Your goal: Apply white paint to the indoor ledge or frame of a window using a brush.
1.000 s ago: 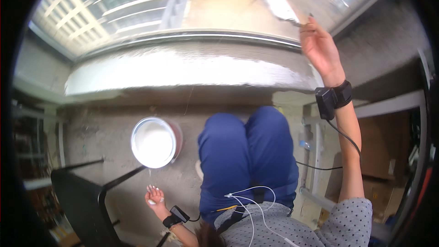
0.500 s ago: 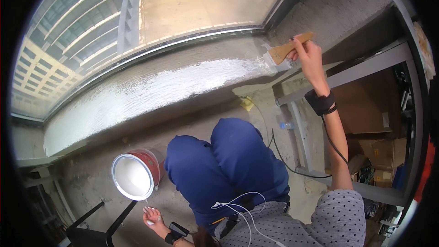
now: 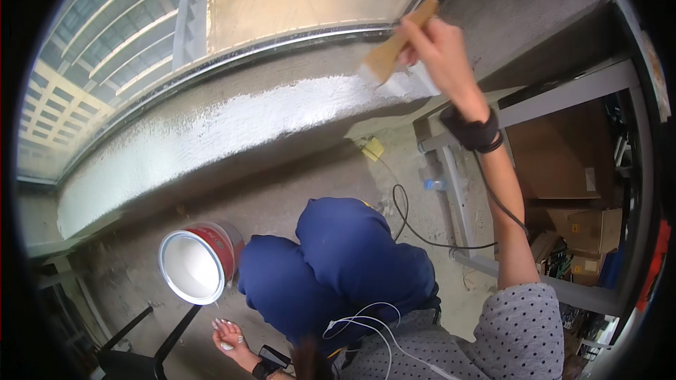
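My right hand [image 3: 442,53] is closed round the wooden handle of a flat paintbrush [image 3: 389,55]. The brush is slightly blurred, its pale bristles pointing down-left over the right part of the window ledge; I cannot tell whether they touch it. White paint [image 3: 211,127] coats most of the ledge's length, while a grey strip [image 3: 274,63] along the window stays bare. Low on the left, my left hand [image 3: 231,338] is open, palm up with fingers loosely curled and nothing in it. Just beyond it stands a red paint bucket [image 3: 224,245] with white paint [image 3: 191,271] inside.
A black metal-legged stool [image 3: 134,362] stands beside the bucket. On the right is a grey metal frame [image 3: 570,95] with cardboard boxes [image 3: 560,151] under it. A black cable [image 3: 451,245] runs to my right wrist. A yellow object [image 3: 372,148] lies below the ledge.
My right hand has moved left and up with the paintbrush, whose bristles now point more downward. My left hand stays beside the bucket. The view has shifted slightly.
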The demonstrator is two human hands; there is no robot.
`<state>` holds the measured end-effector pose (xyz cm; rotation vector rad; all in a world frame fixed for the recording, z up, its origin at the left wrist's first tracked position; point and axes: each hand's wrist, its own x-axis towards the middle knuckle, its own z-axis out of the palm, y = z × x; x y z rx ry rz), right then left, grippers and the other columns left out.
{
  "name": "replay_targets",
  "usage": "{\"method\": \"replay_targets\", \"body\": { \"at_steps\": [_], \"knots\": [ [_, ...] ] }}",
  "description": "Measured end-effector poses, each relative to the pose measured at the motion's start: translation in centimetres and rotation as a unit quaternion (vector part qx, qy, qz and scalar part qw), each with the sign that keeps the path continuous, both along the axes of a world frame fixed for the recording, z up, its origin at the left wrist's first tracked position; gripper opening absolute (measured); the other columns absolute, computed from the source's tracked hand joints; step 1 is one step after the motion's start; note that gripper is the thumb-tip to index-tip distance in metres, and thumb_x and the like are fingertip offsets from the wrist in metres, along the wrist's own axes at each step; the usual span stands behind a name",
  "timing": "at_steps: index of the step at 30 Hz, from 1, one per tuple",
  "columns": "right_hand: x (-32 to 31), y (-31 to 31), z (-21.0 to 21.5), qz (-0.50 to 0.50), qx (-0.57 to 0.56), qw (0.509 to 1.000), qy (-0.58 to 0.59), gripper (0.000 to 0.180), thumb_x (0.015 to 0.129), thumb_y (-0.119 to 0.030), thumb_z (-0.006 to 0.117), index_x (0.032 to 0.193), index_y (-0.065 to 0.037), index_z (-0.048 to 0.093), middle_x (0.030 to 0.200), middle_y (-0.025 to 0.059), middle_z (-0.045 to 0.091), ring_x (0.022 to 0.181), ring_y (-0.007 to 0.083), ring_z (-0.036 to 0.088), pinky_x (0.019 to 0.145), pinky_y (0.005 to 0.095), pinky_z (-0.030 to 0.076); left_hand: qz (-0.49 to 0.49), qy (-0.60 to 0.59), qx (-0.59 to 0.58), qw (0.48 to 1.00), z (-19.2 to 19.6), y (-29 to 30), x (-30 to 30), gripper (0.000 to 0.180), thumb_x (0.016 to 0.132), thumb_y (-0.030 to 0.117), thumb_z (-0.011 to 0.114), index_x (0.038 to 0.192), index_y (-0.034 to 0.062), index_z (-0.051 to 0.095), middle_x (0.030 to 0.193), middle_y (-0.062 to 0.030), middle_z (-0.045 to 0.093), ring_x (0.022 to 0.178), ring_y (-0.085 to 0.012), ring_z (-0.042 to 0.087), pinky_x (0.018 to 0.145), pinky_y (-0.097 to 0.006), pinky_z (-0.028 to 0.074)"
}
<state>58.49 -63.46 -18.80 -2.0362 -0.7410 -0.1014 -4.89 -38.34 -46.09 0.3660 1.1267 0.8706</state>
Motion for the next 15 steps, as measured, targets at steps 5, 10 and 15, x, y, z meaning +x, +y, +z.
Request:
{"method": "replay_targets", "body": {
  "at_steps": [5,10,15],
  "knots": [
    [2.5,-5.0,-1.4,-0.116,-0.2,0.96,-0.157,0.036,0.094,-0.023,0.055,0.079,0.009,0.059,0.058,0.0141,0.059,0.052,0.0168,0.059,0.05,0.0307,0.044,0.073,-0.045,-0.051,0.995,-1.4,0.0,-4.7,0.037,0.088,0.021,0.052,0.123,0.0094,0.057,0.126,-0.0029,0.06,0.113,-0.0175,0.055,0.091,-0.036,0.045],
    [0.8,-2.3,-2.0,-0.085,-0.178,0.972,-0.125,0.036,0.094,-0.024,0.053,0.078,0.008,0.057,0.062,0.0193,0.059,0.054,0.0256,0.061,0.054,0.0353,0.046,0.063,-0.049,-0.081,0.993,-3.7,0.9,-6.3,0.042,0.086,0.024,0.056,0.125,0.0085,0.056,0.127,-0.0027,0.058,0.11,-0.0175,0.056,0.089,-0.036,0.046],
    [0.1,1.5,-0.3,0.013,0.014,1.0,-0.002,0.035,0.094,-0.024,0.052,0.083,0.009,0.058,0.064,0.0212,0.061,0.056,0.027,0.064,0.055,0.0356,0.049,0.021,-0.096,-0.019,0.995,-6.6,2.6,-11.3,0.045,0.086,0.025,0.058,0.128,0.0126,0.054,0.13,-0.0037,0.056,0.113,-0.0184,0.054,0.089,-0.038,0.047]
  ]
}}
